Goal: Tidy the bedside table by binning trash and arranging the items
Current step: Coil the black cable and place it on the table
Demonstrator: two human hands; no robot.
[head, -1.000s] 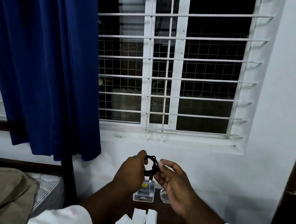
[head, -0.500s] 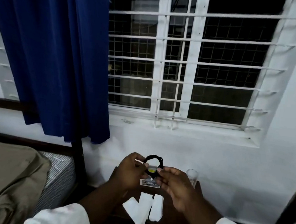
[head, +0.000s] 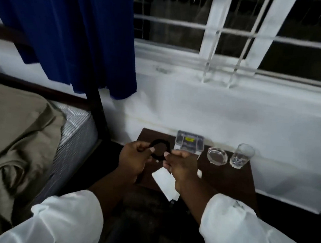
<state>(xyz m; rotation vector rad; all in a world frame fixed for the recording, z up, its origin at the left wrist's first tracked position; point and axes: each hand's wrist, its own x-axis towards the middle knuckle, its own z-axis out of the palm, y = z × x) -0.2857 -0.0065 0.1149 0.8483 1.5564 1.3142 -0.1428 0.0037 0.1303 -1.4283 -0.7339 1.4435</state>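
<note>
A black coiled cable (head: 161, 142) forms a small loop held above the dark wooden bedside table (head: 227, 181). My left hand (head: 134, 160) pinches the loop's left side and my right hand (head: 180, 165) pinches its right side. Behind the loop a clear plastic box (head: 189, 144) with a yellow label stands at the table's back edge. White paper pieces (head: 164, 177) lie on the table under my right hand, partly hidden by it.
A clear glass ashtray (head: 217, 156) and a drinking glass (head: 241, 155) stand at the table's back right. A bed with an olive blanket (head: 18, 136) is at the left, its dark post (head: 97, 109) close to the table. Blue curtain and barred window are behind.
The view has tilted down, bringing the whole table top, the ashtray and the glass into sight. Both hands have lowered the cable loop toward the table, still holding it.
</note>
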